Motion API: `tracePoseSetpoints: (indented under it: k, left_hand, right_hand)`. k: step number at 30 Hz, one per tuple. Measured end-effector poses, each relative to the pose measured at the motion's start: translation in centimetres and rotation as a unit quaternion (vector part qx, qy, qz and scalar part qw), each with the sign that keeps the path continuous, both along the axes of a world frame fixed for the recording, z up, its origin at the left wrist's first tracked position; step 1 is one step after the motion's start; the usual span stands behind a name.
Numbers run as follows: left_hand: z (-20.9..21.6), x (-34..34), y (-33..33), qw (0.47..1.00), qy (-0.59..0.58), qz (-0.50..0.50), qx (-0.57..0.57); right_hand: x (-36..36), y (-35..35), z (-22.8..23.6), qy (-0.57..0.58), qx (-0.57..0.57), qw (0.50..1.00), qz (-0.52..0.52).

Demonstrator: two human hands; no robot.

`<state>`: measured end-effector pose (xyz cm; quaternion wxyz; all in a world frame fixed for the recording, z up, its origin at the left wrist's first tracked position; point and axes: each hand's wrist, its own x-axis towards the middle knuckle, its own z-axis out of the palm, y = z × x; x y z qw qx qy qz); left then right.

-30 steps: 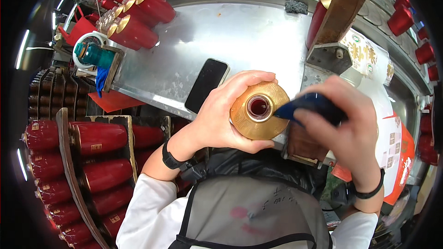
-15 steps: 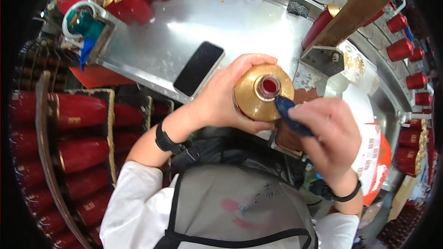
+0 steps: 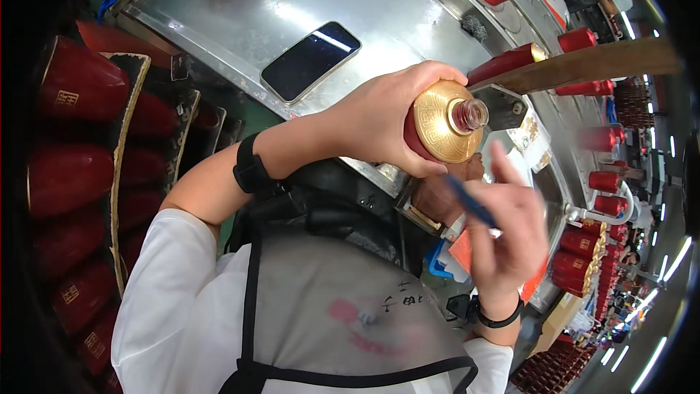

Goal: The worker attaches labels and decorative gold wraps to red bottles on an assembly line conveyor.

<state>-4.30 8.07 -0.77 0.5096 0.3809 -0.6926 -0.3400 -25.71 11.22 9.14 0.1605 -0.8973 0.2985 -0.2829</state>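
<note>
My left hand (image 3: 383,117) is wrapped round a red bottle (image 3: 440,125) with a patterned gold shoulder and an uncapped clear glass neck. The bottle's neck leans to the right, and its lower body is hidden by my fingers. Just below and right of it, my right hand (image 3: 510,226) pinches a slim dark blue object (image 3: 470,199). Motion blurs that object, so its kind is unclear; it appears apart from the neck. A black phone (image 3: 311,60) lies on the metal table left of the bottle.
The metal table (image 3: 240,18) has a raised edge. A wooden bar (image 3: 605,66) juts in at the right above a red bottle (image 3: 507,63) lying over. Racks of red bottles (image 3: 69,175) stand at the left. More red bottles (image 3: 576,263) line the right. A dark scouring pad (image 3: 474,27) sits at the far edge.
The bottle has turned, so its neck now points right instead of up at me. The blue object has come away from the neck toward the lower left. My view has swung right.
</note>
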Motion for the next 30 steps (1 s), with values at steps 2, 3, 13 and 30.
tracePoseSetpoints:
  k: [2, 3, 13, 30]
  left_hand:
    - [0.0, -0.5, 0.2, 1.000, 0.015, 0.011, -0.006]
    - [0.1, -0.9, 0.3, 0.999, 0.022, 0.024, -0.009]
    - [-1.8, -5.1, 1.4, 0.963, 0.058, 0.233, -0.126]
    - [0.3, 0.4, -2.5, 0.990, -0.040, -0.134, 0.010]
  right_hand:
    - [1.2, -1.0, 0.1, -0.017, -0.066, 0.997, -0.044]
    - [1.3, -0.4, -0.3, -0.005, -0.051, 0.996, -0.067]
    - [3.3, 0.0, -1.4, -0.009, -0.069, 0.990, -0.122]
    - [2.6, 0.8, -0.9, 0.065, -0.084, 0.991, -0.078]
